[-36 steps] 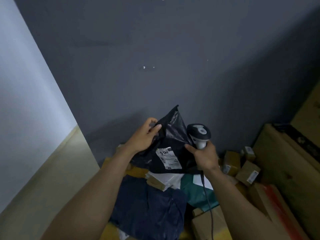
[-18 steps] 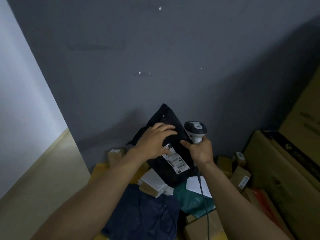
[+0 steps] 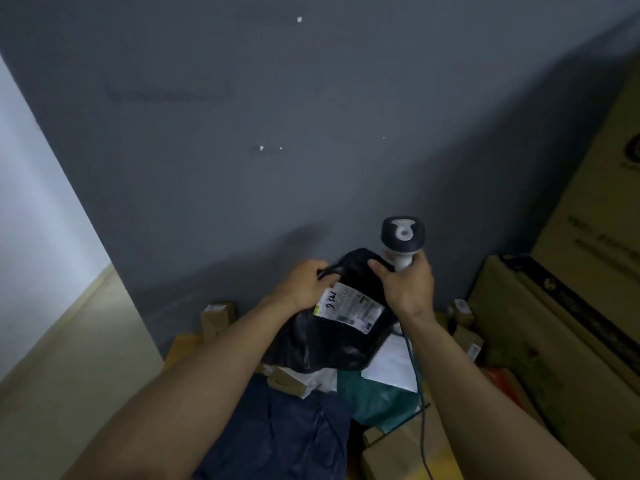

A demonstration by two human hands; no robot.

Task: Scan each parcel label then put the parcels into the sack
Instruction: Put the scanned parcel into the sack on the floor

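Finds tall brown cardboard cartons [image 3: 571, 341] stacked at right. Finds black plastic mailer parcel [image 3: 332, 344] held above heaped parcels [image 3: 374, 400]. Records left hand [image 3: 304, 285] pinching its top edge, right hand [image 3: 408, 289] curled round grey-and-white corded handheld scanner [image 3: 402, 237]. Notes white printed label [image 3: 349, 306] facing up between both hands.

Plastic film, paper and cardboard
The black parcel [image 3: 325, 348] is glossy, crinkled plastic film with a matt white paper label [image 3: 351, 308]; the scanner [image 3: 402, 235] is smooth hard plastic; the teal mailer [image 3: 377, 400] is creased plastic with a slight sheen; the cardboard boxes [image 3: 519, 323] and grey painted wall [image 3: 311, 133] look matt
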